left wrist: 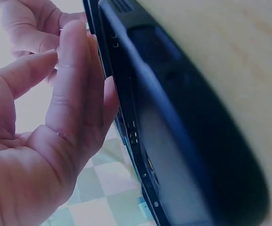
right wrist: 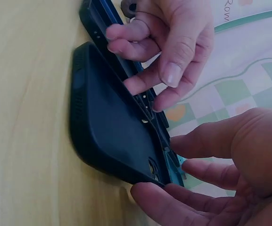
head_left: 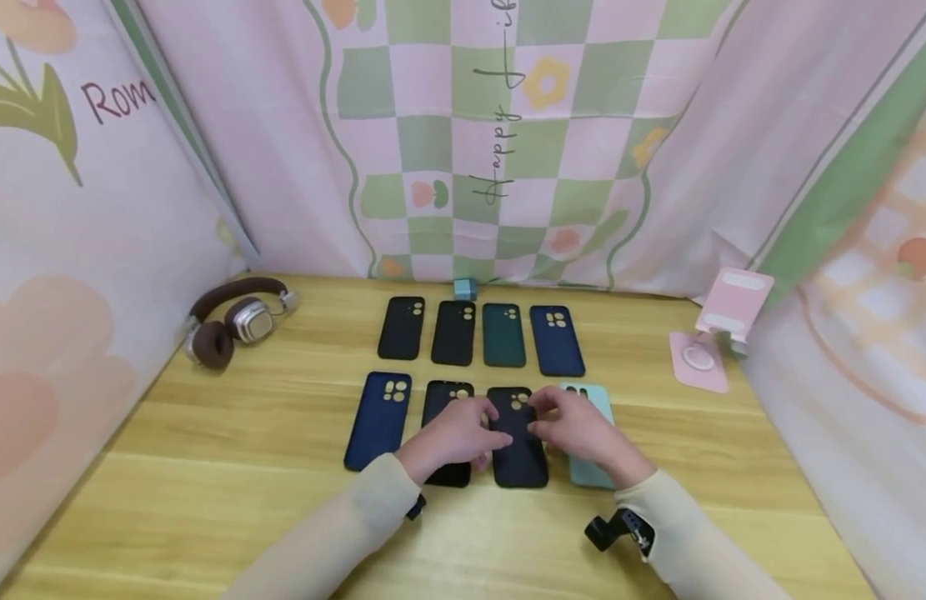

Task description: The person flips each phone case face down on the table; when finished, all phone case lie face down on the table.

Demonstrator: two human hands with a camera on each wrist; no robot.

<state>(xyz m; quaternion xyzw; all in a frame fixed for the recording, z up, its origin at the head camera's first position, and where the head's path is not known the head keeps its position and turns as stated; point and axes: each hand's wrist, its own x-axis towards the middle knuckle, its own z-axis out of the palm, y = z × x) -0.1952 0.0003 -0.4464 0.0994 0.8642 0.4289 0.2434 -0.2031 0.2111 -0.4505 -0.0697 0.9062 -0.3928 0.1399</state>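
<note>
1. We see a wooden table [head_left: 207, 467] holding two rows of four phone cases, with patterned cloth hung behind and at both sides.
2. The dark case [head_left: 518, 442] lies flat, third from the left in the near row, between a black case [head_left: 442, 400] and a mint case [head_left: 593, 479].
3. Our left hand [head_left: 451, 433] rests at the dark case's left edge, over the black case. Its fingers are straight and relaxed, fingertips touching that edge, gripping nothing.
4. Our right hand [head_left: 578, 429] sits at the dark case's right edge, over the mint case. Its fingers are loosely bent, tips at the edge near the camera cutout; we cannot tell whether they pinch it.
5. Brown headphones [head_left: 233, 321] lie far left; a pink phone stand [head_left: 713, 342] stands far right.
</note>
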